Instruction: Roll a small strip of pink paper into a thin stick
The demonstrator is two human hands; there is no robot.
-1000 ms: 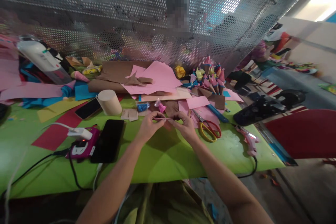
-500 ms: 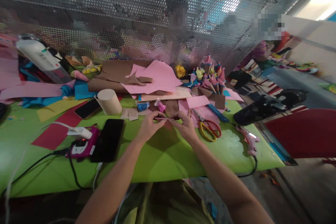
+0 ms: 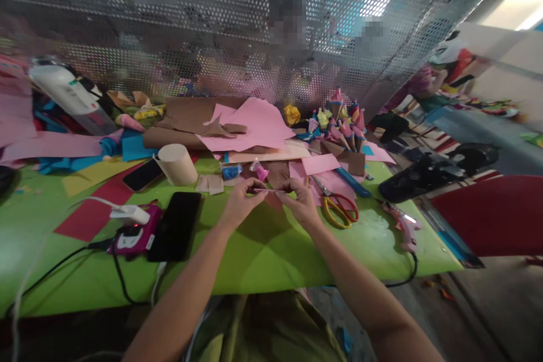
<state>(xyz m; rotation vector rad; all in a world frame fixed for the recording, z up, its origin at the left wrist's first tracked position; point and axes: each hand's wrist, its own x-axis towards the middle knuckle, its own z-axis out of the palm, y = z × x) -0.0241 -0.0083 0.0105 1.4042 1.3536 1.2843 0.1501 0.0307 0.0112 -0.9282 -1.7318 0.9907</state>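
Observation:
Between both hands, just above the green table [image 3: 254,266], a small piece of pink paper [image 3: 270,190] is stretched level and seen nearly edge-on. My left hand [image 3: 242,202] pinches its left end, and my right hand [image 3: 300,202] pinches its right end. Right of my right hand lie scissors [image 3: 339,209] with one red and one yellow handle. Beyond the fingers sit a small pink item in clear wrap [image 3: 259,169] and a blue one in a bag [image 3: 231,171]. Some small brown paper pieces [image 3: 210,184] rest left of my left hand.
Pink and brown sheets [image 3: 250,124] and folded paper cones [image 3: 348,124] are piled at the back. A cardboard tube [image 3: 177,164], phone [image 3: 175,226] and purple power strip [image 3: 138,232] stand left. A corded pink glue gun [image 3: 405,226] and black bottle [image 3: 403,181] are right.
Both hands stay at nearly the same spot, still pinching the paper, with only a slight shift of the fingers. The view has moved very slightly.

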